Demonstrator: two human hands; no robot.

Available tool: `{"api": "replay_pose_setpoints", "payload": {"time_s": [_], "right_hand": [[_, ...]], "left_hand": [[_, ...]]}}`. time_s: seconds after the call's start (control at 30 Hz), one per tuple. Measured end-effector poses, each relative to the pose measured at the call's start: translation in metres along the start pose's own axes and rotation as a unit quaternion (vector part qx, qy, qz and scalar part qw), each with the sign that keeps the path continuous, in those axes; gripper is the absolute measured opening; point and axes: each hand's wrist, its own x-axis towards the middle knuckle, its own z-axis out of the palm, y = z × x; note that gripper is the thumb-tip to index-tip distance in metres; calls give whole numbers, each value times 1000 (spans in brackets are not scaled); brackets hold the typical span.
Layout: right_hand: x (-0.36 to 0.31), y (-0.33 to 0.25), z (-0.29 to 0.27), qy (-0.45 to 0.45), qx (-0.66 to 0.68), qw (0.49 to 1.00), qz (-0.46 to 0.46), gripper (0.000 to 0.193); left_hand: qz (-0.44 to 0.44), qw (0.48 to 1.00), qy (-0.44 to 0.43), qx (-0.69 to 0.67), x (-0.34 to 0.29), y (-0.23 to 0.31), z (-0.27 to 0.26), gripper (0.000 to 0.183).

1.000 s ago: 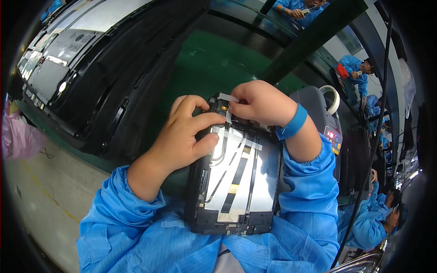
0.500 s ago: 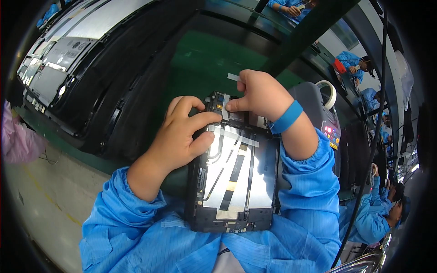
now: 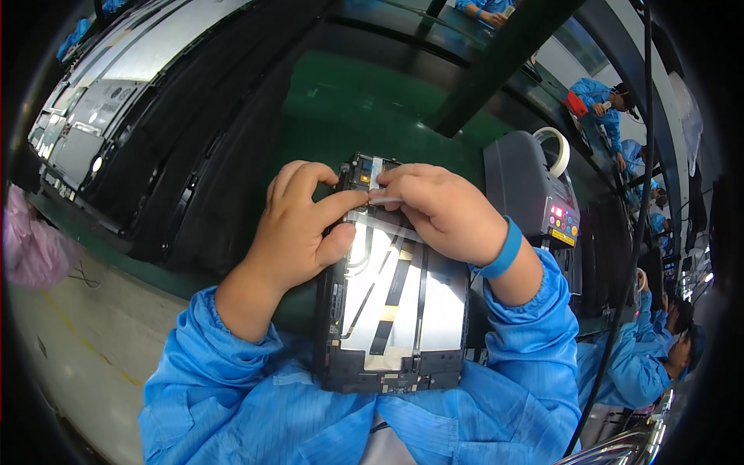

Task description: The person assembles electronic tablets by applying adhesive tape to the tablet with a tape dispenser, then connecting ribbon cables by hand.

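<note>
An opened tablet (image 3: 442,310) lies in front of me, its silver inner plate crossed by dark flat cables. My left hand (image 3: 298,221) grips its upper left edge, index fingertip pressed near the top and thumb bent over the side. Close beside that fingertip, my right hand (image 3: 446,209) pinches a short translucent strip of tape (image 3: 387,201) against the tablet's upper part. Another pale tape strip (image 3: 377,172) runs upright near the camera area. A longer clear strip (image 3: 368,222) lies across the top of the silver plate, partly under my right hand.
A grey tape dispenser (image 3: 515,182) with a white roll (image 3: 554,151) and lit buttons stands to the right. Opened device housings (image 3: 97,116) lie on black matting (image 3: 232,101) at left. A dark post (image 3: 496,70) rises beyond the green bench. Other people in blue work at right.
My right hand has come down and nearer, bringing the raised tape strip onto the tablet beside my left index finger. My left hand keeps its hold with little movement.
</note>
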Motion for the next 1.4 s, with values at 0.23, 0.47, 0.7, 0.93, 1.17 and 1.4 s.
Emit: {"api": "replay_pose_setpoints", "payload": {"time_s": [0.23, 0.47, 0.7, 0.93, 1.17, 1.4], "right_hand": [[-11, 7, -3, 6, 98, 995, -14, 27], [-63, -45, -15, 106, 1, 994, -40, 11], [-107, -79, 1, 193, 118, 971, 78, 34], [-129, -52, -8, 290, 134, 947, 17, 6], [-133, -11, -7, 376, 313, 850, 195, 11], [-124, 9, 3, 314, 432, 828, 172, 8]], "left_hand": [[65, 998, -23, 13, 10, 6, -9, 32], [124, 988, -91, -21, 21, 61, -26, 38], [244, 969, 5, 35, 25, 118, -26, 16], [287, 941, -159, -80, 67, 122, -6, 10], [79, 969, -236, -16, 100, 98, 36, 30], [174, 938, -295, 60, 103, 85, 35, 31]]}}
